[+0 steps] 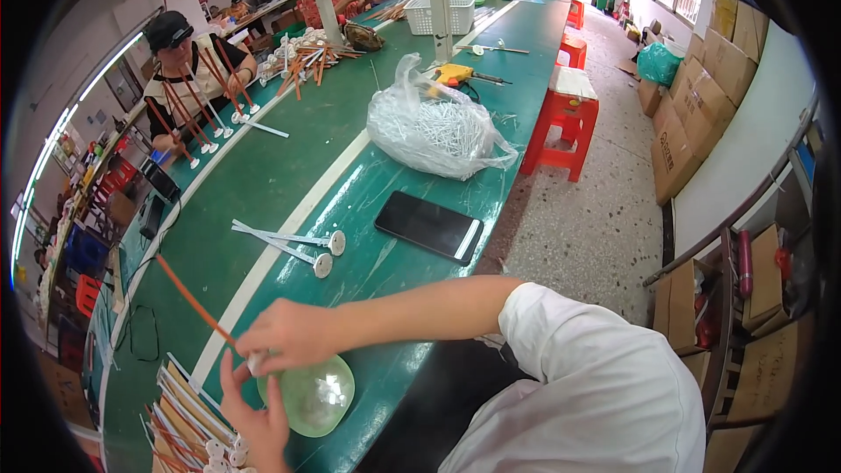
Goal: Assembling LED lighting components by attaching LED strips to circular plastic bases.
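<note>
My right hand [291, 333] reaches across from the right, its fingers closed on the white end piece [256, 363] of a thin orange-brown stick [194, 300]. The stick slants up and to the left over the green table. Below it, my left hand [256, 416] has its thumb and fingers around the same white end; its exact grip is partly hidden. A pale green translucent bowl [322, 396] stands beside and under my hands. At the lower left lies a bundle of white and brown sticks with white round ends [188, 416].
Pale sticks with round discs [302, 250] lie near a black phone [429, 226]. Beyond are a clear plastic bag of small white pieces [438, 131], a yellow tool [454, 75] and a white basket [440, 13]. Co-workers sit across the green table [289, 153]; red stools [561, 136] stand right.
</note>
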`<action>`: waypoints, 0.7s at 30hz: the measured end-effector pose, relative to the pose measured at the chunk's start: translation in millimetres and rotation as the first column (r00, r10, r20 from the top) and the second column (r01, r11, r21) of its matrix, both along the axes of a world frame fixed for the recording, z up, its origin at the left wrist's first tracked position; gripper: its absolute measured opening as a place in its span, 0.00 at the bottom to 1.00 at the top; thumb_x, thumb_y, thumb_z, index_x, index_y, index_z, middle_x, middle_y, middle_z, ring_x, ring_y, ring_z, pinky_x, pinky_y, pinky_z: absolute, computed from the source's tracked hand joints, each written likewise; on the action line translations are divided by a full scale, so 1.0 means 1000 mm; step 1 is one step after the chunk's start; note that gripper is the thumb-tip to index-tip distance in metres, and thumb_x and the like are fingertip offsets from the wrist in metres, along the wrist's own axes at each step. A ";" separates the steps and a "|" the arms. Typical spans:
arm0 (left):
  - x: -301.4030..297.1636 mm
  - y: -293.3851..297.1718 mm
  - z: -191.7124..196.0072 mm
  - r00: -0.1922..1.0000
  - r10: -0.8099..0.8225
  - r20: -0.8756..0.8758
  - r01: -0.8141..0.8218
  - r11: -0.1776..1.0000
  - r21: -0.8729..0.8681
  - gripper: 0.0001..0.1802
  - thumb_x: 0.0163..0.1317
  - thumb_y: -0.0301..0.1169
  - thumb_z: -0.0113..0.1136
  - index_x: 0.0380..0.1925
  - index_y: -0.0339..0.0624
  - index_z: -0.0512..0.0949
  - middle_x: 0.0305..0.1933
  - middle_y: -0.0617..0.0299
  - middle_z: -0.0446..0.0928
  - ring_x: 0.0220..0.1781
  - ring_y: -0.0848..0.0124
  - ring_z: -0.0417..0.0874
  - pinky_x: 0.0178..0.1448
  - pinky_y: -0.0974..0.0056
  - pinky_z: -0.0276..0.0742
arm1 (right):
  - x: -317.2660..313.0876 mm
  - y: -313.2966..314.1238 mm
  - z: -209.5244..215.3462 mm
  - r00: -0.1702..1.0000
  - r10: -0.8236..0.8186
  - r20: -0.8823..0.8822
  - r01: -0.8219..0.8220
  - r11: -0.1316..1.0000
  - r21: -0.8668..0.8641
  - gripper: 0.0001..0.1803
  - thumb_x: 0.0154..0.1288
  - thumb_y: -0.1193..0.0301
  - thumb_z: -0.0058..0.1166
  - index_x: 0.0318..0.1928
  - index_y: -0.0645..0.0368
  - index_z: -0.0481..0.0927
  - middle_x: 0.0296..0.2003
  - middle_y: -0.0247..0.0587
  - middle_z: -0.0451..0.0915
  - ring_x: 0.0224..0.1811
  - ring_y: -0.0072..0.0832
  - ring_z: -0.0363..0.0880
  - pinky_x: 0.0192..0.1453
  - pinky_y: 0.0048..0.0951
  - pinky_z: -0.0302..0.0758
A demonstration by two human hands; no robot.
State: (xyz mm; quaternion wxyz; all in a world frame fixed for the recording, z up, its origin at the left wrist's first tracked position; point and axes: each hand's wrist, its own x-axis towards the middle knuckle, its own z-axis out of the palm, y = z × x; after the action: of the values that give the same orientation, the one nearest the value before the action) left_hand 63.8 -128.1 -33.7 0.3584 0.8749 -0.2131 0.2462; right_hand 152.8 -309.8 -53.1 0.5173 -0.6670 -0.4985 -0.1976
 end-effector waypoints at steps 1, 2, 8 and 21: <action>-0.003 -0.001 -0.002 0.999 -0.045 0.027 0.045 0.999 0.023 0.35 0.59 0.23 0.62 0.68 0.31 0.65 0.43 0.42 0.83 0.44 0.50 0.86 0.49 0.55 0.78 | -0.006 0.002 0.000 1.000 0.002 -0.005 -0.002 1.000 -0.005 0.11 0.57 0.69 0.67 0.39 0.56 0.80 0.34 0.43 0.82 0.38 0.43 0.83 0.39 0.41 0.79; -0.001 0.000 -0.007 0.990 -0.113 0.088 0.109 0.993 0.052 0.35 0.60 0.22 0.60 0.68 0.30 0.65 0.42 0.40 0.83 0.45 0.49 0.86 0.47 0.55 0.78 | -0.011 0.003 -0.001 0.996 -0.011 0.087 0.009 1.000 0.018 0.11 0.54 0.71 0.67 0.36 0.57 0.80 0.32 0.41 0.82 0.36 0.42 0.83 0.38 0.40 0.79; -0.004 0.002 -0.018 0.999 -0.036 0.006 0.036 0.999 -0.005 0.33 0.61 0.22 0.61 0.68 0.30 0.66 0.40 0.41 0.83 0.38 0.51 0.87 0.42 0.59 0.79 | -0.012 0.009 -0.006 0.962 0.045 0.268 -0.075 0.992 0.105 0.14 0.52 0.75 0.66 0.41 0.59 0.81 0.38 0.39 0.82 0.35 0.39 0.80 0.40 0.35 0.79; -0.010 -0.002 -0.027 1.000 0.019 -0.016 -0.020 0.998 -0.061 0.19 0.65 0.23 0.58 0.56 0.28 0.72 0.37 0.45 0.83 0.37 0.60 0.87 0.44 0.64 0.79 | -0.022 0.012 -0.001 0.933 0.056 0.356 -0.139 0.967 0.212 0.11 0.51 0.79 0.64 0.38 0.62 0.82 0.38 0.40 0.81 0.37 0.39 0.81 0.37 0.34 0.80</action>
State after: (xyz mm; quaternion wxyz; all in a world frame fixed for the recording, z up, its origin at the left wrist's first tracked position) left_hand 53.8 -129.6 -60.8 0.3841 0.8674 -0.1944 0.2495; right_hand 130.9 -297.3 -54.0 0.5053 -0.5306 -0.5877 -0.3433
